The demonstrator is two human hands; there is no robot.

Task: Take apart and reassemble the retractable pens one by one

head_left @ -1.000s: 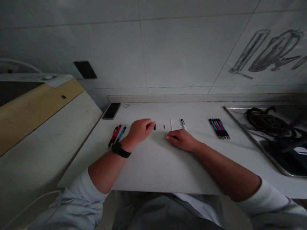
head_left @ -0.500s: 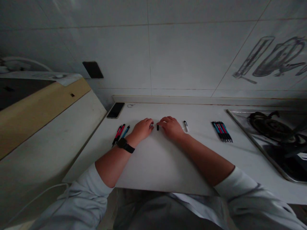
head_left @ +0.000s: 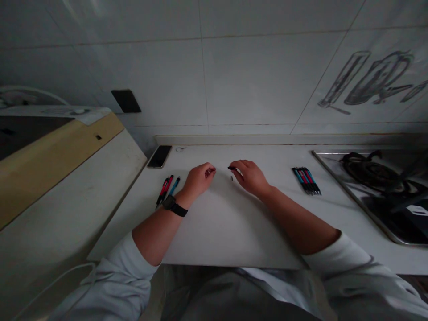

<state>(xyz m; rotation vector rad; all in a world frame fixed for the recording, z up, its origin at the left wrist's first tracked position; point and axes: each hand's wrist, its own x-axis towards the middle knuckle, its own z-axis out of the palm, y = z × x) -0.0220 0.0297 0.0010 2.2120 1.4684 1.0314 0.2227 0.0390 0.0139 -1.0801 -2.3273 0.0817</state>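
Note:
My left hand (head_left: 199, 178), a dark watch on its wrist, rests on the white counter (head_left: 217, 223) with its fingers curled; a tiny part may sit at the fingertips, too small to name. My right hand (head_left: 250, 176) lies a little to the right, its fingers pinched round a small black pen part (head_left: 231, 168) that sticks out to the left. A tiny dark piece (head_left: 232, 178) lies on the counter just below that part. Three pens (head_left: 167, 188), red and blue, lie left of my left hand. A row of several pens (head_left: 306, 180) lies to the right.
A dark phone (head_left: 159, 156) lies at the counter's back left corner. A gas hob (head_left: 384, 187) with a black burner fills the right side. A lower surface with a wooden strip (head_left: 50, 160) runs along the left. A tiled wall stands behind.
My right hand moved up from the counter's middle to the small parts, met my left hand, then drew back right holding the black pen part. The white pen piece is now hidden.

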